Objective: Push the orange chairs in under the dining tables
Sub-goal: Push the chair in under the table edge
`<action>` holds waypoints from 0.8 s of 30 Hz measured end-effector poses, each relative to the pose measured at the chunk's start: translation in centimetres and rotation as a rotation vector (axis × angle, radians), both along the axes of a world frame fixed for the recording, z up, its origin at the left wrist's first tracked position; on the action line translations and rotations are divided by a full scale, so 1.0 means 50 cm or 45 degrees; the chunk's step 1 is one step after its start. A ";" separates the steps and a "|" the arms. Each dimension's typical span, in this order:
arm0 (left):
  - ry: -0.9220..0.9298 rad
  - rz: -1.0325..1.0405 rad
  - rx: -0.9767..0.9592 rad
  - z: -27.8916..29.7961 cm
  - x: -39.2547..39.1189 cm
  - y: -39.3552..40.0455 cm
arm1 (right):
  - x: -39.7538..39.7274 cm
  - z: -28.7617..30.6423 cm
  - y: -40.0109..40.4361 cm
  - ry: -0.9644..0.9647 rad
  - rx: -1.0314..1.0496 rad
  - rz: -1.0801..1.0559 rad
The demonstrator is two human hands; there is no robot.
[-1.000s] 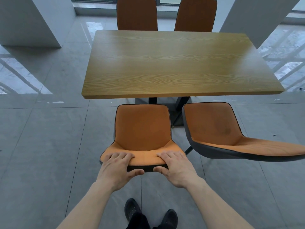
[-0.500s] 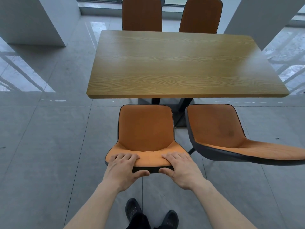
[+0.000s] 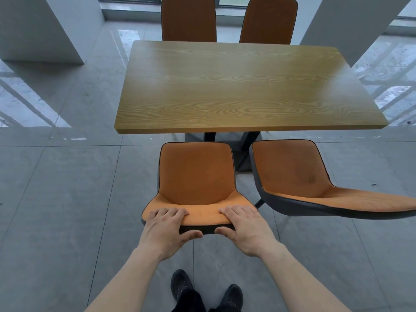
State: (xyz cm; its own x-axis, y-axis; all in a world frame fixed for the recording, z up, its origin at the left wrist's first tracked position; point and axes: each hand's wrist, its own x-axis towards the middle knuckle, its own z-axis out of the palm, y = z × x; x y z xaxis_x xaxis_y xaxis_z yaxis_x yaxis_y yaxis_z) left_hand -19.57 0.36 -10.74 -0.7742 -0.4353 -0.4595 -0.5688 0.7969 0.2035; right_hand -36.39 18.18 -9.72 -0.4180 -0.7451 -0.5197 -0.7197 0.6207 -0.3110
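Chair and counter edging nearer since earlier | we are clamping left hand and right hand on its backrest top | counter lying straight ahead, seat short of its edge, both hands equally near

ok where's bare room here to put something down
The whole tabletop is bare, edge to edge. The right chair has a free seat. The held chair is free in the seat, but its back rim is taken by the left hand and right hand.
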 end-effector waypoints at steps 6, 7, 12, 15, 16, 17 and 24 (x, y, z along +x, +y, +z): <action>0.034 0.031 0.014 0.002 0.003 0.001 | 0.004 0.001 0.002 0.040 0.010 0.019; 0.049 0.040 0.012 0.002 0.004 0.001 | 0.005 0.002 0.001 0.046 0.020 0.010; 0.050 0.079 0.057 0.003 0.005 -0.001 | 0.016 0.020 0.001 0.073 0.050 -0.026; 0.021 0.076 0.101 0.019 0.004 -0.002 | 0.012 0.050 0.009 0.084 0.053 -0.047; 0.021 0.067 0.096 0.028 0.002 0.001 | 0.008 0.061 0.015 0.093 0.052 -0.054; 0.030 0.058 0.095 0.038 -0.001 0.005 | 0.004 0.072 0.023 0.097 0.050 -0.059; 0.091 0.052 0.043 0.147 -0.057 0.082 | -0.048 0.152 0.128 0.144 0.050 -0.109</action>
State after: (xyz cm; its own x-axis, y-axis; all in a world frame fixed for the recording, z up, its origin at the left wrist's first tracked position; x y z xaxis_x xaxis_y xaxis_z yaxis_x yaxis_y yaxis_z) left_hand -22.44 4.45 -3.39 -0.7876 -0.4523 -0.4184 -0.5836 0.7654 0.2711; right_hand -38.77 24.59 -2.11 -0.5369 -0.6843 -0.4935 -0.6927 0.6914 -0.2051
